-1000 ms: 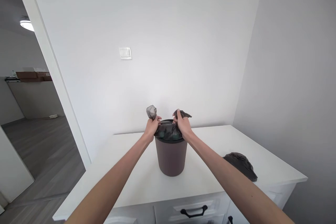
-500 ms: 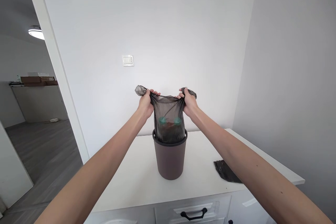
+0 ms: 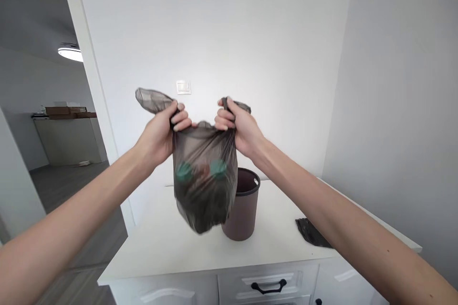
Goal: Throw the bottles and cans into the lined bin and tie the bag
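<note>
A dark see-through garbage bag (image 3: 205,186) hangs between my hands, in front of and left of the trash can, with two green things and something reddish-brown showing through it. My left hand (image 3: 162,128) is closed on the bag's left top edge, and a loose flap sticks out past it. On the other side, my right hand (image 3: 238,126) grips the right top edge, a shorter flap poking out behind. The brown trash can (image 3: 246,212) with a black rim stands upright on the white cabinet top, partly hidden by the bag.
Another piece of black plastic (image 3: 311,232) lies on the white cabinet top (image 3: 171,248), right of the can, partly behind my right forearm. A drawer with a black handle (image 3: 269,288) is below. A light switch (image 3: 183,87) is on the wall; a doorway opens at left.
Both hands have lifted the garbage bag out of the trash can and brought it nearer and to the left. The can's inside now shows; the can stays on the cabinet top.
</note>
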The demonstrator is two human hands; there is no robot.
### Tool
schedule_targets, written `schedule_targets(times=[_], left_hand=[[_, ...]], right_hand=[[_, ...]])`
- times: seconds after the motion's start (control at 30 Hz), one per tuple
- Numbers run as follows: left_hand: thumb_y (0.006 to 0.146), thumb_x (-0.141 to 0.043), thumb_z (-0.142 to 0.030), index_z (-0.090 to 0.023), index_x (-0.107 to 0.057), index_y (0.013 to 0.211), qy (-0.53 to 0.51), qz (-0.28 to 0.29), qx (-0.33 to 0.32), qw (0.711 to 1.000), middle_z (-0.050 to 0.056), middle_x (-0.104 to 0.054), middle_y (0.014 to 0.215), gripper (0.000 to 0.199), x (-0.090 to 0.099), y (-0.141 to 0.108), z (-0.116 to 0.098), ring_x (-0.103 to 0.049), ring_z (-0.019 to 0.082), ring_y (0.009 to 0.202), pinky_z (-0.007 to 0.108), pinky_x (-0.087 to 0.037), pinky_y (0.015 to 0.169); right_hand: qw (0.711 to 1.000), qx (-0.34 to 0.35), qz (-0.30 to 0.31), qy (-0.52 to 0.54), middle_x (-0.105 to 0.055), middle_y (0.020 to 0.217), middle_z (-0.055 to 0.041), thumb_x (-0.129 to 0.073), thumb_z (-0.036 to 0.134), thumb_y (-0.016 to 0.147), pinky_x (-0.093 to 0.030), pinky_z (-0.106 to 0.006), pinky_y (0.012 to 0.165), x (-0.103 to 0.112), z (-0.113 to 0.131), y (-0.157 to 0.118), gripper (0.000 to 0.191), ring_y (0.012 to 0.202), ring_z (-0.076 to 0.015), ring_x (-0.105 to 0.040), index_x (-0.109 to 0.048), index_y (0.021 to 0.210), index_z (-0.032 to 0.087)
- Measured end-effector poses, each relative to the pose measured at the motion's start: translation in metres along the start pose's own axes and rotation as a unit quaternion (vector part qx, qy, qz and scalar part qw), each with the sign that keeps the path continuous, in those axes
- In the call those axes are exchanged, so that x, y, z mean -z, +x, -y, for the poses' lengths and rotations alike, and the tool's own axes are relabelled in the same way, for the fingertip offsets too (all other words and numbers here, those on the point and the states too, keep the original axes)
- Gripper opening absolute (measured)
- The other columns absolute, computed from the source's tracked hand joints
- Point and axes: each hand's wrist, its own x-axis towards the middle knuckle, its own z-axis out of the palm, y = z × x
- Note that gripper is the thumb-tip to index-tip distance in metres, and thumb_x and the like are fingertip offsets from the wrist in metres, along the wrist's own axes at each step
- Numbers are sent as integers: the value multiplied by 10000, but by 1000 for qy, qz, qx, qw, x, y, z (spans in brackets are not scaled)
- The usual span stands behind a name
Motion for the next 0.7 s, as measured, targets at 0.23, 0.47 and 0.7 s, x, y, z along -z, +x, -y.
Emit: schedule_targets(times=[0.23, 0.47, 0.7], left_hand=[[1013, -530, -227, -205, -480, 707, 26, -79, 120, 989, -76, -231, 614, 311, 66, -85, 36, -204, 67, 436, 196, -334, 401], [889, -635, -304, -228, -381, 627, 124, -64, 86, 986, -87, -156, 618, 373, 106, -100, 70, -144, 84, 481, 233, -273, 428], [780, -814, -521, -194, -730, 971, 341, -52, 84, 935, -56, -429, 565, 389, 125, -75, 115, -359, 102, 516, 240, -258, 476]], right_hand=[[984, -173, 6, -53, -216, 612, 122, -719, 465, 921, -138, -161, 393, 14, -66, -71, 338, 479, -41, -127, -548, 826, 189], [964, -169, -9, -205, -263, 627, 101, -648, 583, 923, -157, -205, 449, 29, -99, -93, 382, 507, -68, -174, -616, 883, 205], [868, -96, 110, -475, -484, 624, 35, -507, 477, 1016, -386, -278, 620, 55, -131, -87, 393, 603, -147, -452, -584, 710, 243]])
